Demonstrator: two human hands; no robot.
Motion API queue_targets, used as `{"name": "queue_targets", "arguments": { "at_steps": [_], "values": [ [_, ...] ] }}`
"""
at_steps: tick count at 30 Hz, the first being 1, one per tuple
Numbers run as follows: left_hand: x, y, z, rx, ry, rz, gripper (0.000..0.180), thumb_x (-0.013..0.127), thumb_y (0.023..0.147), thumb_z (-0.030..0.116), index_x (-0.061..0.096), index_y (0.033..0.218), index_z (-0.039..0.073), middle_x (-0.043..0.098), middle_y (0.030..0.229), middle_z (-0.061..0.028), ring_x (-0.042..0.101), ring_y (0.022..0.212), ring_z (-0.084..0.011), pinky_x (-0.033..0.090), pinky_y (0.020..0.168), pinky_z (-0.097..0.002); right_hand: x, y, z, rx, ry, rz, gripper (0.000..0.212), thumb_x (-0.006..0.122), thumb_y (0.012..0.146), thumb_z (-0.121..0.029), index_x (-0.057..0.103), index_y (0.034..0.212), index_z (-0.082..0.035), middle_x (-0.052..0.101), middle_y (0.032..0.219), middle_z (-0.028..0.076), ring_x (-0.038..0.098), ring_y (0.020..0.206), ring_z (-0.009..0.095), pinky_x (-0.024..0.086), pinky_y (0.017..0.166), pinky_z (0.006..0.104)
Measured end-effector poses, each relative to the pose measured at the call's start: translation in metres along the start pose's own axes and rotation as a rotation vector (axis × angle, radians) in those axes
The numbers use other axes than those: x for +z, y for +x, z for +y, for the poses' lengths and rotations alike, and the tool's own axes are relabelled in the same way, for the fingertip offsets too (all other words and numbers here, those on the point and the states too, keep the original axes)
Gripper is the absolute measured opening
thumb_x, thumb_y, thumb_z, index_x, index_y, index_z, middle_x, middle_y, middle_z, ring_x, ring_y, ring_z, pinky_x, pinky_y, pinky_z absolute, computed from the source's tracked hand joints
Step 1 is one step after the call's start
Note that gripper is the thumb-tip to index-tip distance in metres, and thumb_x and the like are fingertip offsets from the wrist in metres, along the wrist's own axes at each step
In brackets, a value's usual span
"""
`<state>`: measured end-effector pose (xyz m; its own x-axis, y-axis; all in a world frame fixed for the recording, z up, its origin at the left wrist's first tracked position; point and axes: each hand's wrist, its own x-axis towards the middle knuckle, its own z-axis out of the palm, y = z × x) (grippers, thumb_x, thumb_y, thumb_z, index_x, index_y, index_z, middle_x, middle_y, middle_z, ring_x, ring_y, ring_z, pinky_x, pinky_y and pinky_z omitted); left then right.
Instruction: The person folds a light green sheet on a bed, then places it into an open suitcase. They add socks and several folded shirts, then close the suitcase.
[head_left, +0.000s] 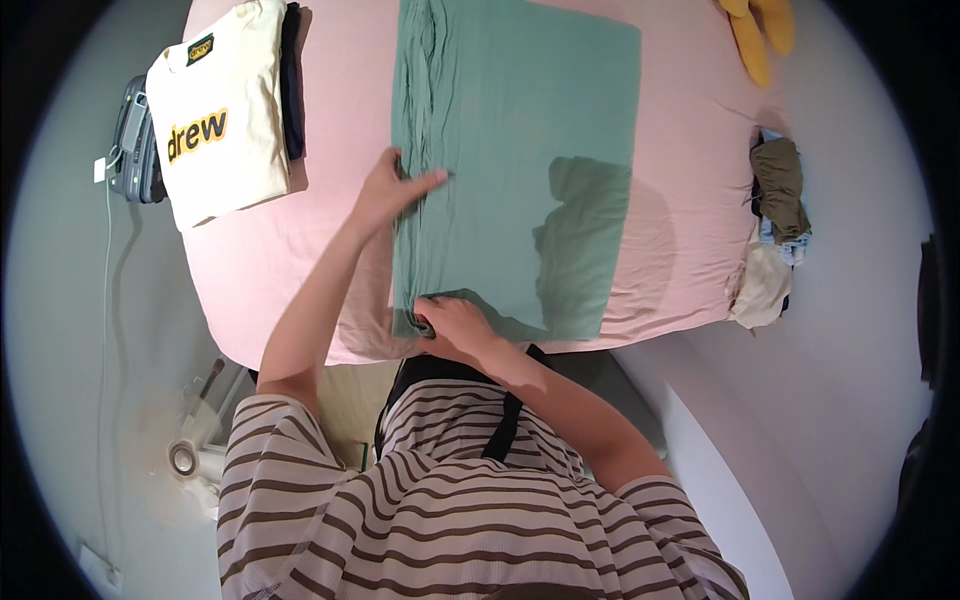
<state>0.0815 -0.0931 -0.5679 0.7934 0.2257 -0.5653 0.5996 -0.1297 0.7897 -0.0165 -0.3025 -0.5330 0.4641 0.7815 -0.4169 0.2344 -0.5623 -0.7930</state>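
Pink-sheeted bed; pale grey floor; perhaps a white wall right.

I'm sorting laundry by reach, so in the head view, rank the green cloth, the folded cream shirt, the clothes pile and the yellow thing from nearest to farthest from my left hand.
From the left hand:
1. Green cloth, under the fingers, mid-bed.
2. Cream shirt, folded, at the bed's left.
3. Clothes pile, at the bed's right edge.
4. Yellow thing, top right corner, slightly beyond the pile.
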Motion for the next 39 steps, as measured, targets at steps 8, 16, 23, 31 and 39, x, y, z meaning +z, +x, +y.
{"name": "queue_targets", "arguments": {
  "at_steps": [8, 16, 23, 31, 39],
  "values": [
    [0.032, -0.107, -0.083, -0.104, 0.018, -0.164, 0.063, 0.076, 0.072, 0.025, 0.046, 0.116, -0.009, 0.063, 0.103, -0.0215, 0.062, 0.098, -0.0267, 0.049, 0.082, -0.0356, 0.015, -0.009, 0.000, -0.088, 0.088, 0.166, 0.028, 0.068, 0.066, -0.008, 0.052, 0.090, -0.009, 0.058, 0.079, 0.010, 0.059, 0.071, 0.033, 0.049, 0.064, 0.0431],
    [0.067, -0.157, -0.086, -0.113, -0.146, -0.094, 0.037, 0.071, 0.082, 0.020, 0.053, 0.102, -0.005, 0.065, 0.082, -0.0128, 0.064, 0.069, -0.0223, 0.051, 0.059, -0.0305, -0.015, -0.116, 0.047, 0.237, 0.527, 0.407, 0.022, 0.070, 0.078, -0.013, 0.060, 0.096, -0.005, 0.063, 0.084, 0.007, 0.064, 0.076, 0.018, 0.051, 0.064, 0.0298],
    [0.059, -0.181, -0.073, -0.507, -0.324, -0.172, 0.028, 0.064, 0.089, 0.021, 0.057, 0.102, -0.003, 0.066, 0.083, -0.0116, 0.064, 0.064, -0.0177, 0.048, 0.050, -0.0239, -0.020, -0.184, 0.091, 0.676, 1.640, 0.608, 0.037, 0.058, 0.089, -0.034, 0.057, 0.107, -0.002, 0.063, 0.104, 0.010, 0.059, 0.104, 0.022, 0.044, 0.093, 0.0369],
    [0.056, -0.183, -0.060, -0.522, -0.370, -0.236, 0.031, 0.063, 0.090, 0.018, 0.054, 0.111, -0.003, 0.065, 0.101, -0.0130, 0.068, 0.085, -0.0288, 0.049, 0.054, -0.0246, -0.009, -0.173, 0.095, 0.619, 1.758, 0.906, 0.035, 0.061, 0.088, -0.024, 0.054, 0.111, 0.001, 0.061, 0.101, 0.011, 0.063, 0.093, 0.020, 0.051, 0.087, 0.0344],
    [0.055, -0.179, -0.079, -0.507, -0.254, -0.204, 0.026, 0.065, 0.089, 0.017, 0.056, 0.106, 0.000, 0.065, 0.092, -0.0095, 0.065, 0.076, -0.0198, 0.052, 0.059, -0.0266, -0.037, -0.167, 0.125, 0.462, 1.834, 1.423, 0.028, 0.070, 0.084, -0.013, 0.061, 0.107, 0.000, 0.064, 0.097, 0.008, 0.063, 0.083, 0.016, 0.053, 0.074, 0.0290]
  ]
}}
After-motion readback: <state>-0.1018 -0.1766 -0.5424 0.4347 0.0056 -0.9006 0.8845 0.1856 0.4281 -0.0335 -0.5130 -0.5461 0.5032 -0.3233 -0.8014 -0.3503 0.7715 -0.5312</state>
